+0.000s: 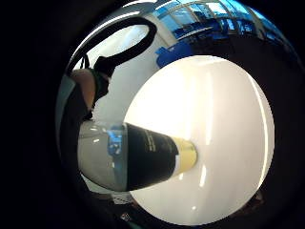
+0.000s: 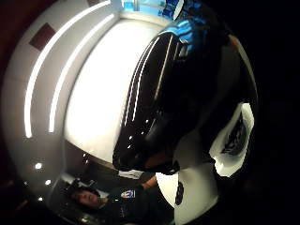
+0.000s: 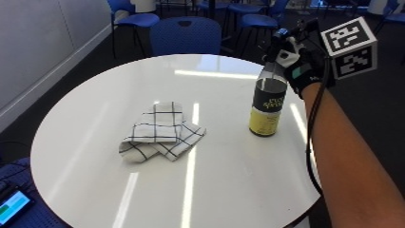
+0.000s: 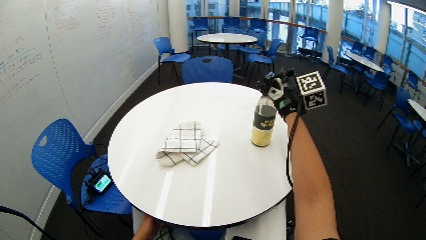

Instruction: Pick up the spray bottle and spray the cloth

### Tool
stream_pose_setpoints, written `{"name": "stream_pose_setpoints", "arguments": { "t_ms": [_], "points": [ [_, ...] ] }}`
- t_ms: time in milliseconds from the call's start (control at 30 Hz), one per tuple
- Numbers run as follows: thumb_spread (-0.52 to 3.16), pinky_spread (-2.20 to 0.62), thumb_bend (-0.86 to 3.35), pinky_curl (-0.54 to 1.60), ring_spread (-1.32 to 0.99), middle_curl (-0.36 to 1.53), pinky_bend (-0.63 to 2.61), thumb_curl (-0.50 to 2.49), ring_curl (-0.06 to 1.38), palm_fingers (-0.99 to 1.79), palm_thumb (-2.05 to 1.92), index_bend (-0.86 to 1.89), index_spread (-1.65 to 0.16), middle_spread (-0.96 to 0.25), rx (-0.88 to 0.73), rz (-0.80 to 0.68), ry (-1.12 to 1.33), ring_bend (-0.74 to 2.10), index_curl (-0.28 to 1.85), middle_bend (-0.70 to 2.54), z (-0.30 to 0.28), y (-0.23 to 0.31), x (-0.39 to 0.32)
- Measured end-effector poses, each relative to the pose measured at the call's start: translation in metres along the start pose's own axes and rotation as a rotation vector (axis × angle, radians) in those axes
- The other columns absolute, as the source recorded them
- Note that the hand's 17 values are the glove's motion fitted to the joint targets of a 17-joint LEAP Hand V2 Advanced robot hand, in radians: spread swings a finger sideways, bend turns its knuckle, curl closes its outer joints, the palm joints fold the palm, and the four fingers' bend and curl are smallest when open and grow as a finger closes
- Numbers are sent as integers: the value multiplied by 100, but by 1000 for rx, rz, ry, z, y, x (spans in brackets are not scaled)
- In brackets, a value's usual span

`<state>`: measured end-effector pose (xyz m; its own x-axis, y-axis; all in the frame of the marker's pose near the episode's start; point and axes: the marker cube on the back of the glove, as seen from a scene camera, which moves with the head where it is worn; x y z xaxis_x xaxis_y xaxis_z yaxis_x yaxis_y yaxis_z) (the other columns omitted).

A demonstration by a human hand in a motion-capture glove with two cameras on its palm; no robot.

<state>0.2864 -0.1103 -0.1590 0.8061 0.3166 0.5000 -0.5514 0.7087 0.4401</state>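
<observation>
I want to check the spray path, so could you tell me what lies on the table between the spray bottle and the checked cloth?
Nothing: in the outside view only bare white table top lies between the spray bottle and the cloth.

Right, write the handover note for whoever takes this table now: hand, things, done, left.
Right hand: gloved, fingers curled round the top of the spray bottle.
Spray bottle: upright on the round white table, near the edge on the hand's side; its base looks to be on the tabletop, so not lifted yet.
Cloth: white with dark checks, folded loosely, lying near the middle of the table, apart from the bottle.
Done: the bottle has been reached and gripped.
Left: lift the bottle, aim its nozzle at the cloth, spray.
</observation>
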Motion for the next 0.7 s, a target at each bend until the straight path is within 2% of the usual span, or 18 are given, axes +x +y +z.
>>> {"name": "stream_pose_setpoints", "arguments": {
  "t_ms": [334, 501, 701],
  "points": [
    [99, 0, -2, 17, -20, 47, 13, 42, 42, 123, 73, 32, -30, -21, -83, 59, -159, 49, 50, 50, 21, -1, 6],
    [98, -6, -2, 22, -20, 48, 24, 43, 43, 133, 74, 24, -29, -21, -43, 35, -167, 51, 49, 53, 23, -3, 4],
    [95, -15, -4, 27, -20, 50, 27, 44, 43, 145, 71, 30, -28, -21, 41, -33, -151, 51, 51, 59, 22, -6, 1]
  ]
}}
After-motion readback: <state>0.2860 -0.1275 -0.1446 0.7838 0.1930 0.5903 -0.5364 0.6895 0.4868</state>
